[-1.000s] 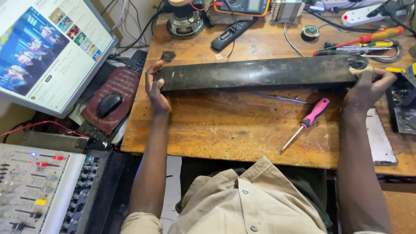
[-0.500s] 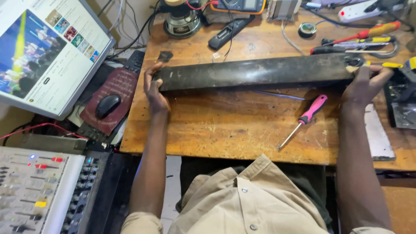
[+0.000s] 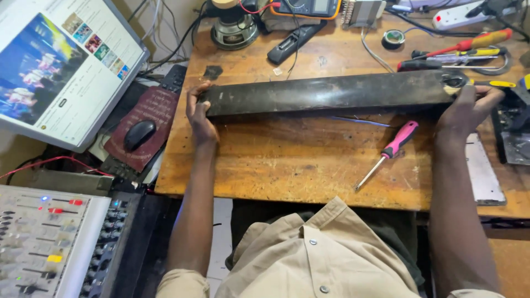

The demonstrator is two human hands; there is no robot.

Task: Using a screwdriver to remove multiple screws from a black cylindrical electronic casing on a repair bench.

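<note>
The long bar (image 3: 331, 94) was glossy black; at five o'clock from it lay a pink-handled screwdriver (image 3: 386, 154); the mouse pad (image 3: 146, 129) at nine was maroon.

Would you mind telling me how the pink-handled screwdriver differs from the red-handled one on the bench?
The pink-handled screwdriver lies alone on bare wood near the bench's front, slanted. The red-handled screwdriver lies at the back among other tools, nearly level. Both lie untouched; the hands grip the long black bar.

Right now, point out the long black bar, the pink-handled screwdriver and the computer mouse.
long black bar (image 3: 331, 94): head view, middle of its top face.
pink-handled screwdriver (image 3: 400, 138): head view, on the pink handle.
computer mouse (image 3: 139, 134): head view, centre of its back.
</note>
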